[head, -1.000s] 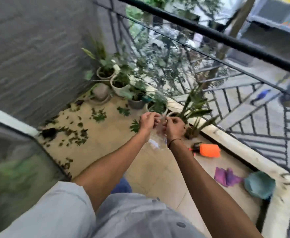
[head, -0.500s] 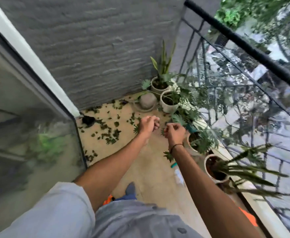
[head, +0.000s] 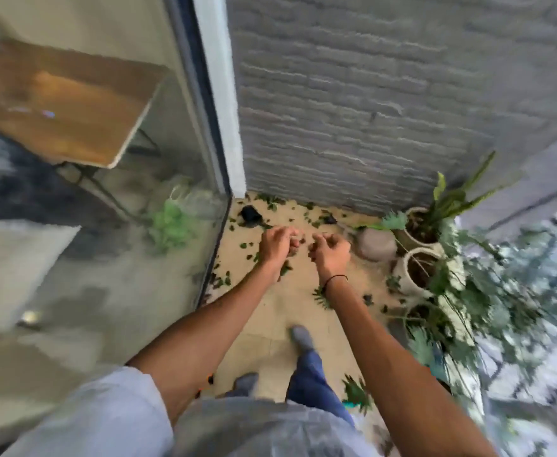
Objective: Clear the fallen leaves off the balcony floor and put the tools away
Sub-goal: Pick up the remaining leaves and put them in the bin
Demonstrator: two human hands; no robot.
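Small dark green fallen leaves [head: 247, 246] lie scattered over the beige balcony floor [head: 270, 324], mostly near the grey wall and along the glass door. A larger fern-like leaf [head: 320, 296] lies under my right forearm, and another leaf [head: 356, 394] sits near my right leg. My left hand [head: 278, 244] and my right hand [head: 331, 252] are stretched out side by side above the leaves, a small gap between them. Both have curled fingers, and I see nothing in either. The frame is blurred. No tool is in view.
A glass door [head: 105, 258] stands on the left, a grey ribbed wall [head: 369, 110] ahead. White plant pots [head: 417, 268] and a round grey pot [head: 377, 244] line the right side with leafy plants. A small black object [head: 250, 214] lies in the corner.
My view has swung left from the railing toward the glass door and wall corner. The clear thing seen between my hands a second ago no longer shows. My hands stay raised together.
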